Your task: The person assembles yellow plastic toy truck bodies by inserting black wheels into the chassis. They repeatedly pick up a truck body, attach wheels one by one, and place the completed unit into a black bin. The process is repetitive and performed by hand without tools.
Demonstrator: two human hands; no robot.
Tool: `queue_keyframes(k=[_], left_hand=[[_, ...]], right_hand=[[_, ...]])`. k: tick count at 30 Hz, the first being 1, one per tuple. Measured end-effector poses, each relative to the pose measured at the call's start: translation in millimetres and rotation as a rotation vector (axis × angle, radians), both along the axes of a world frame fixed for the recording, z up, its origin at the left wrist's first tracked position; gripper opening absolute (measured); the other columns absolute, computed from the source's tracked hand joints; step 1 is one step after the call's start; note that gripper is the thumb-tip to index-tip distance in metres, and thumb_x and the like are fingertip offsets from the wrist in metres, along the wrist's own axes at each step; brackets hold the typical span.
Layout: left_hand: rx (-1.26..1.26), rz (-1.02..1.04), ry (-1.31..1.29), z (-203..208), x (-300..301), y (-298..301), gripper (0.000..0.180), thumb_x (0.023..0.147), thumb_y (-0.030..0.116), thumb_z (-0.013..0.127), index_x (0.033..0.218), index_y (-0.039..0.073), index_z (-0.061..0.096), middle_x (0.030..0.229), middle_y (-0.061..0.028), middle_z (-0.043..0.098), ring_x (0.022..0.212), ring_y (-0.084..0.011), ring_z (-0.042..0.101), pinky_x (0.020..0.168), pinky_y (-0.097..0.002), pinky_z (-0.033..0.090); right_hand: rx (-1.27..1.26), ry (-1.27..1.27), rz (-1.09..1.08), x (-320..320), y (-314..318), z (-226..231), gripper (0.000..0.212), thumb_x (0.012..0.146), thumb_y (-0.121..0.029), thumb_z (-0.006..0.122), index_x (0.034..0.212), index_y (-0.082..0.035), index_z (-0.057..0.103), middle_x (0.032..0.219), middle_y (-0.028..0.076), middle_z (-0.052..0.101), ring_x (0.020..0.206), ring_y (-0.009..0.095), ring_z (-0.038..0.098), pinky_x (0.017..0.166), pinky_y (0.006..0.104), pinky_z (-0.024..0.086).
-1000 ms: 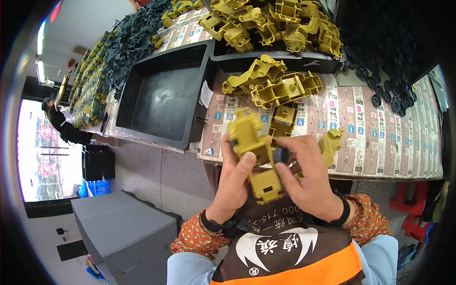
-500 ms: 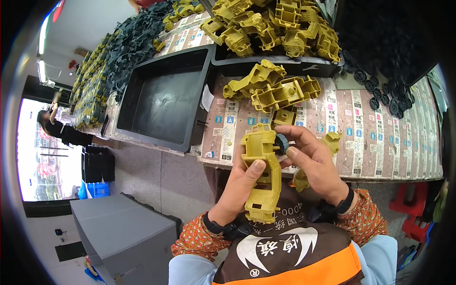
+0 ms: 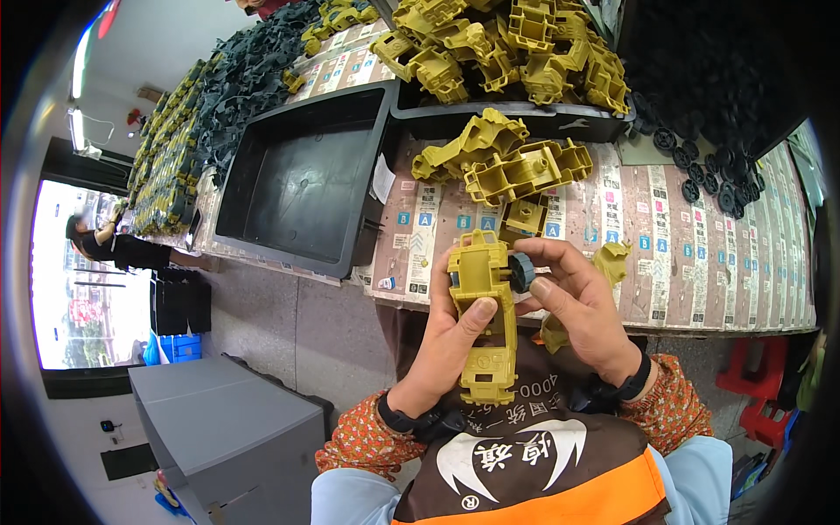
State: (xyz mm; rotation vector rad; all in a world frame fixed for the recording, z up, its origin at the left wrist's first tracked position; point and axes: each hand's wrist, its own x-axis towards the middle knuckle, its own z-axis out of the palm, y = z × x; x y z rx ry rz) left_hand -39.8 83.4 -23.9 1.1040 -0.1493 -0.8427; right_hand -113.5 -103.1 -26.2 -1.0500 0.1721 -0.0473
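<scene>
Yellow plastic fills the middle of the scene: the person holds a toy chassis (image 3: 484,325) upright in front of the chest, just off the near edge of the surface (image 3: 700,262). The left hand (image 3: 451,337) has its grip clenched round the chassis from behind, thumb pressed across the front. The right hand (image 3: 577,302) pinches a small dark wheel (image 3: 521,272) between fingertips and thumb, pressed against the upper right side of the chassis. Both wrists wear dark bands, above orange patterned sleeves. On the surface, which is covered in printed paper, a few loose yellow parts (image 3: 507,162) lie just beyond the hands, with one smaller yellow piece (image 3: 612,260) to the right, near the right hand. An empty black tray (image 3: 302,179) sits to the left of them, its corner hanging over the edge. Farther back another bin (image 3: 516,118) is heaped with yellow parts, and black wheels (image 3: 709,175) are scattered at the right. Dark green and grey parts (image 3: 236,79) pile up along the far left. Off to the left, well apart, another person (image 3: 105,245) leans at a bench by a bright opening. A grey cabinet (image 3: 223,429) stands on the floor below.
</scene>
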Motion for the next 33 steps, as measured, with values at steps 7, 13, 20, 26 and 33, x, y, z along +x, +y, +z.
queue_keyframes(k=[7,13,20,26,33], left_hand=[[0.009,0.013,-0.106,-4,-4,-3,0.067,0.105,0.02,0.062,0.158,0.017,0.021,0.146,-0.011,0.051,0.127,-0.0253,0.06,0.106,-0.0432,0.053],[-0.01,-0.034,-0.166,7,-8,-5,0.078,0.105,0.013,0.061,0.16,0.017,0.007,0.146,-0.0096,0.046,0.13,-0.0184,0.053,0.108,-0.0362,0.048],[0.034,-0.049,-0.319,2,-8,-1,0.08,0.105,0.015,0.062,0.16,0.014,0.004,0.147,-0.0115,0.041,0.133,-0.0207,0.047,0.112,-0.0372,0.041],[0.13,-0.056,-0.447,-6,-16,-8,0.08,0.101,0.009,0.063,0.157,0.007,0.006,0.146,-0.0131,0.036,0.136,-0.0214,0.04,0.115,-0.0395,0.034],[-0.007,-0.187,-0.227,30,-1,-21,0.088,0.095,0.004,0.069,0.16,0.016,0.012,0.15,-0.0079,0.041,0.135,-0.019,0.047,0.113,-0.0363,0.042]], right_hand=[[-0.003,0.009,-0.033,-3,2,-2,0.044,0.103,-0.006,0.059,0.145,-0.001,0.047,0.135,0.009,0.057,0.115,0.016,0.064,0.093,0.0315,0.058],[-0.06,0.03,-0.084,-8,8,-1,0.043,0.102,-0.003,0.062,0.143,0.0,0.051,0.13,0.01,0.063,0.116,0.018,0.067,0.096,0.0311,0.056],[-0.673,-0.149,0.019,-20,8,14,0.07,0.09,0.011,0.052,0.158,0.001,0.037,0.144,0.027,0.058,0.125,0.03,0.065,0.104,0.0332,0.05],[-0.733,-0.176,0.018,-25,4,11,0.083,0.078,0.01,0.046,0.16,0.0,0.033,0.144,0.03,0.057,0.126,0.033,0.065,0.101,0.0323,0.05],[-0.73,-0.043,0.006,-30,-57,39,0.046,0.088,-0.001,0.058,0.133,-0.001,0.068,0.1,0.013,0.077,0.084,0.012,0.07,0.074,0.0253,0.053]])
